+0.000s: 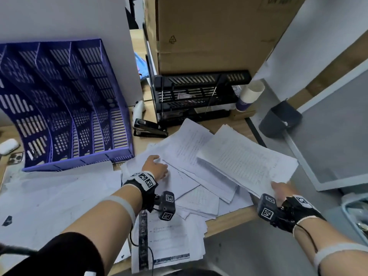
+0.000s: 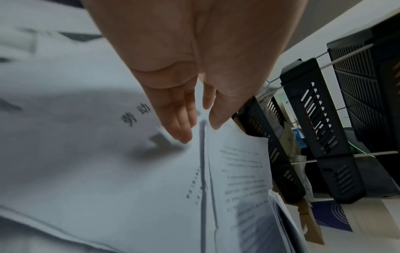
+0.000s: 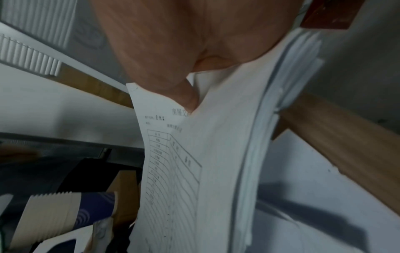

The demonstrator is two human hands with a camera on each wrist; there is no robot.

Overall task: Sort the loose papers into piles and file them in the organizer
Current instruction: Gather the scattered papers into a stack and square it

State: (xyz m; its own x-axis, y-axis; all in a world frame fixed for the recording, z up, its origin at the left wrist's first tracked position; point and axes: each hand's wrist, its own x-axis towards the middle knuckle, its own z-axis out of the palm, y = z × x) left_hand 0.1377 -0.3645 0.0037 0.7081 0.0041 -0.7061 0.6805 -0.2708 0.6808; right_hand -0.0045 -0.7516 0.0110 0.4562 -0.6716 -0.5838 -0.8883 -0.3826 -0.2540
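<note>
Right grip (image 1: 279, 191) pinches near edge of a stack (image 1: 247, 162) lifted right of the loose papers (image 1: 185, 156) on the counter (image 1: 225, 220), left grip (image 1: 156, 166) flat on them; sorting step, next probably filing into the organizer (image 1: 65, 108), far left.

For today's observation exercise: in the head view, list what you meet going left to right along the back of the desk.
White earbud case → purple file organizer → black stapler → black tray rack → paper cups → dark bin.
</note>
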